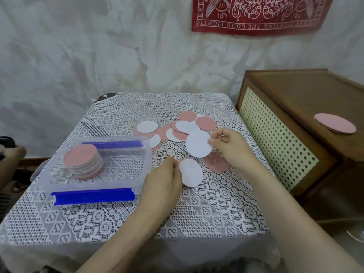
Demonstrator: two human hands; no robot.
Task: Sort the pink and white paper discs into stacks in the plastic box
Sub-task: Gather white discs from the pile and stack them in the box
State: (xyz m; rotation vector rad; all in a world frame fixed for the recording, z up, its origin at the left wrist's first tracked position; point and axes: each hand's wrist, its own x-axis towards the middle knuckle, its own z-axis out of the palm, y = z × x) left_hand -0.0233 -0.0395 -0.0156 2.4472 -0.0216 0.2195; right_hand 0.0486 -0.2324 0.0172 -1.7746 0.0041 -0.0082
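Note:
A clear plastic box point(137, 170) with blue clips stands at the table's left, holding one stack of discs point(83, 161) with a pink disc on top. My left hand point(162, 182) pinches a white disc point(192, 173) just right of the box. My right hand point(229, 146) pinches another white disc point(199, 143), lifted above the cloth. A pink disc point(217, 165) lies flat under my right hand. Behind them several loose pink and white discs point(177, 127) lie scattered and overlapping.
White lace cloth point(206, 209) covers the small table. A wooden cabinet point(295, 123) stands close on the right, with a few pink discs point(334, 126) on its lower ledge. A red banner point(256, 14) hangs on the wall behind.

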